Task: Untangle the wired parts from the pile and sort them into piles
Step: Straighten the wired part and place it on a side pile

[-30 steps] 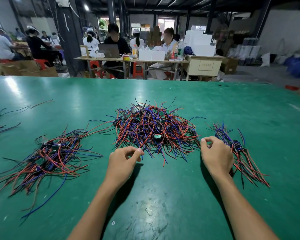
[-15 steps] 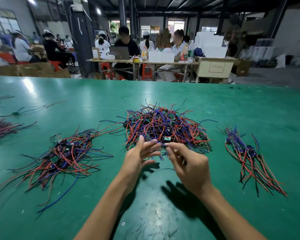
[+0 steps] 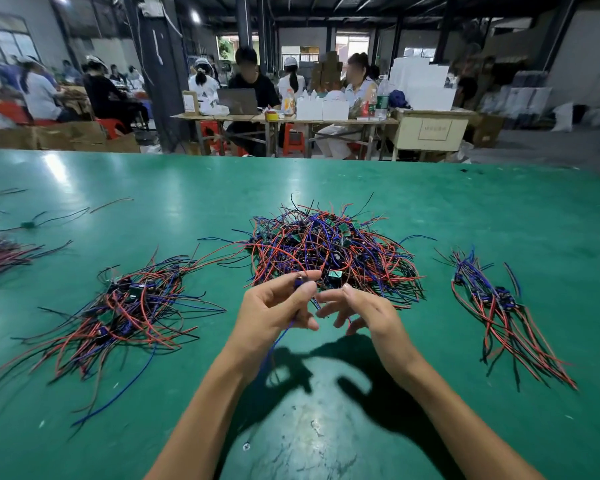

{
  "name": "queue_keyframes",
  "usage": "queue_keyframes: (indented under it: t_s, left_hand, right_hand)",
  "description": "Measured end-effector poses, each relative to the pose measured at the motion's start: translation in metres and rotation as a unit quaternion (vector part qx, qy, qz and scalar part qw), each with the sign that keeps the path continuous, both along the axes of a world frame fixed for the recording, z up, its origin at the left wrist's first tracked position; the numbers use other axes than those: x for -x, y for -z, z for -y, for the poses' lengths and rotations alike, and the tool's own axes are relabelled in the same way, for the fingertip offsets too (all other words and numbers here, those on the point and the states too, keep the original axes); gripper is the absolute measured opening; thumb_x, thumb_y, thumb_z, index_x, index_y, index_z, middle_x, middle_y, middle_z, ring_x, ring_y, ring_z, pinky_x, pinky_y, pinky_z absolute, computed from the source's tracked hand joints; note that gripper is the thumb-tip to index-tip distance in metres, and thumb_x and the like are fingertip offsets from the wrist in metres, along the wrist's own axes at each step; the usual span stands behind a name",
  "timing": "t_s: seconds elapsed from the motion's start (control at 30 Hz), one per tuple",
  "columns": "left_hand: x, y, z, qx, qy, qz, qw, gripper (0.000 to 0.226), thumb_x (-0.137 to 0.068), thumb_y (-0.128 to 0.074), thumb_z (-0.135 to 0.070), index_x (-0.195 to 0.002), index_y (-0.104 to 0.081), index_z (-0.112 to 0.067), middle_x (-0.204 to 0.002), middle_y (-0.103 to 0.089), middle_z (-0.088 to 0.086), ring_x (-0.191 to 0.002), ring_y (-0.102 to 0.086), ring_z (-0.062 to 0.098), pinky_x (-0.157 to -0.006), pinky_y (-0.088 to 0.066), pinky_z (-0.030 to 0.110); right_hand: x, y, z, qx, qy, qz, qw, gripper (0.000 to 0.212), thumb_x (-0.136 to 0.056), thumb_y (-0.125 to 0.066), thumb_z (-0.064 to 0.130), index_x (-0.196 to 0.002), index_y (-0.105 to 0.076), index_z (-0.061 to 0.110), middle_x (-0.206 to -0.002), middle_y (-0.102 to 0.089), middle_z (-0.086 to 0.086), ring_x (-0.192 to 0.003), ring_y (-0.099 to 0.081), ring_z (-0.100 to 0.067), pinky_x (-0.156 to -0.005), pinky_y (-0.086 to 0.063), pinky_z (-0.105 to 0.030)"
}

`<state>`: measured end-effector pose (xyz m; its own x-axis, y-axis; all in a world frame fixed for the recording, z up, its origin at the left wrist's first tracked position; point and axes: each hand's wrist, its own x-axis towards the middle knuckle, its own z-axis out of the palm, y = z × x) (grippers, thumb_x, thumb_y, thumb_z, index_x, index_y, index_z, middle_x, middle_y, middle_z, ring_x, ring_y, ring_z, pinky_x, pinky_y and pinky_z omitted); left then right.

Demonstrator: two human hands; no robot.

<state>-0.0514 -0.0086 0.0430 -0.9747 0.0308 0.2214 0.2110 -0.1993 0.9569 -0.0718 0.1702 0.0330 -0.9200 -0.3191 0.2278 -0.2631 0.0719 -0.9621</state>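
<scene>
- Pinching one wired part [image 3: 300,281] in my left hand [image 3: 274,308], just before the tangled pile [image 3: 329,247] on the counter [image 3: 465,216].
- My right hand [image 3: 359,306] hangs loose, empty.
- Its blue wire [image 3: 280,337] could snag and drag neighbours.

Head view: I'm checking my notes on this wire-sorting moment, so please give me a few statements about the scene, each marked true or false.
1. The left hand pinches a small wired part. True.
2. The right hand grips a bundle of wires. False: its fingers are spread and loosely curled, and no bundle shows in it.
3. The big tangled pile lies just beyond both hands. True.
4. The table is red. False: it is green.
5. A smaller sorted pile lies to the right of the hands. True.
</scene>
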Motion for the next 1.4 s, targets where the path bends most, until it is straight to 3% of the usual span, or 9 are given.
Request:
queue_keyframes:
  t_s: [0.13, 0.33, 0.47, 0.57, 0.67, 0.8, 0.93, 1.2, 1.4]
  left_hand:
    - [-0.001, 0.006, -0.001, 0.116, 0.015, -0.014, 0.993, 0.026, -0.091, -0.073, -0.021, -0.116, -0.075, -0.028, -0.063, -0.053, -0.003, -0.04, -0.045, 0.012, -0.041, -0.042, 0.02]
    - [0.001, 0.011, 0.001, 0.205, 0.029, -0.068, 0.976, 0.012, -0.091, -0.074, -0.019, -0.099, -0.078, -0.027, -0.063, -0.061, -0.009, -0.057, -0.045, 0.007, -0.056, -0.037, 0.017]
    - [0.001, 0.003, 0.007, 0.175, 0.005, -0.059, 0.983, 0.017, -0.092, -0.071, -0.015, -0.108, -0.076, -0.018, -0.069, -0.067, -0.006, -0.061, -0.058, 0.009, -0.057, -0.046, 0.019]
    - [0.007, -0.01, 0.042, 0.059, -0.158, -0.054, 0.984, 0.019, -0.095, -0.066, -0.019, -0.112, -0.075, -0.017, -0.076, -0.067, -0.003, -0.068, -0.059, 0.008, -0.06, -0.048, 0.017]
    - [0.013, -0.004, 0.091, -0.006, -0.371, 0.023, 0.928, 0.015, -0.099, -0.062, -0.026, -0.102, -0.071, -0.014, -0.09, -0.066, 0.005, -0.085, -0.06, 0.018, -0.066, -0.051, 0.024]
    - [0.009, 0.016, 0.122, 0.205, -0.584, 0.221, 0.754, 0.054, -0.094, -0.062, -0.027, -0.131, -0.048, 0.009, -0.139, -0.041, 0.031, -0.129, -0.035, 0.046, -0.108, -0.032, 0.044]
    - [-0.001, 0.01, 0.102, 0.271, -0.653, 0.107, 0.699, 0.052, -0.081, -0.068, -0.012, -0.126, -0.051, 0.005, -0.136, -0.036, 0.03, -0.123, -0.036, 0.048, -0.099, -0.03, 0.044]
    - [0.009, 0.016, 0.034, 0.404, -0.377, -0.099, 0.827, 0.019, -0.089, -0.062, -0.005, -0.101, -0.068, -0.018, -0.105, -0.059, 0.0, -0.103, -0.05, 0.022, -0.094, -0.044, 0.041]
    - [0.003, 0.026, -0.001, 0.483, -0.246, -0.166, 0.824, 0.024, -0.088, -0.065, -0.009, -0.11, -0.066, -0.019, -0.107, -0.059, -0.004, -0.106, -0.052, 0.018, -0.093, -0.044, 0.036]
  right_hand:
    - [0.0, 0.0, 0.006, 0.03, 0.009, 0.016, 0.999, 0.032, -0.095, -0.051, 0.049, -0.104, -0.078, 0.035, -0.091, -0.074, 0.009, -0.079, -0.059, -0.007, -0.068, -0.047, -0.022]
    - [-0.001, 0.008, 0.011, 0.073, 0.027, 0.013, 0.997, 0.017, -0.097, -0.062, 0.028, -0.096, -0.078, 0.021, -0.078, -0.073, 0.011, -0.067, -0.06, 0.001, -0.061, -0.045, -0.01]
    - [0.0, 0.014, 0.012, 0.055, 0.048, 0.029, 0.997, 0.018, -0.099, -0.06, 0.027, -0.096, -0.076, 0.019, -0.081, -0.075, -0.001, -0.066, -0.062, -0.004, -0.059, -0.05, -0.014]
    - [0.003, 0.021, 0.006, -0.051, 0.134, -0.042, 0.989, 0.013, -0.097, -0.065, 0.033, -0.1, -0.075, 0.025, -0.086, -0.074, 0.006, -0.07, -0.063, -0.002, -0.063, -0.05, -0.013]
    - [0.008, 0.025, -0.003, -0.28, 0.221, -0.132, 0.925, 0.013, -0.092, -0.066, 0.039, -0.104, -0.069, 0.033, -0.095, -0.067, 0.017, -0.086, -0.056, -0.003, -0.078, -0.049, -0.027]
    - [0.012, 0.027, -0.004, -0.383, 0.236, -0.114, 0.886, 0.018, -0.09, -0.065, 0.046, -0.104, -0.071, 0.035, -0.096, -0.057, 0.011, -0.101, -0.055, -0.013, -0.08, -0.044, -0.031]
    - [0.011, 0.027, -0.003, -0.393, 0.268, -0.138, 0.869, 0.013, -0.092, -0.064, 0.045, -0.095, -0.071, 0.034, -0.086, -0.059, 0.011, -0.092, -0.06, -0.016, -0.067, -0.038, -0.03]
    - [0.015, 0.024, -0.011, -0.44, 0.318, -0.122, 0.831, 0.017, -0.095, -0.059, 0.042, -0.098, -0.071, 0.03, -0.092, -0.067, 0.007, -0.098, -0.063, -0.023, -0.067, -0.039, -0.032]
    - [0.01, 0.02, -0.014, -0.338, 0.302, -0.239, 0.859, 0.009, -0.093, -0.065, 0.033, -0.09, -0.068, 0.025, -0.088, -0.06, 0.008, -0.091, -0.058, -0.018, -0.063, -0.043, -0.031]
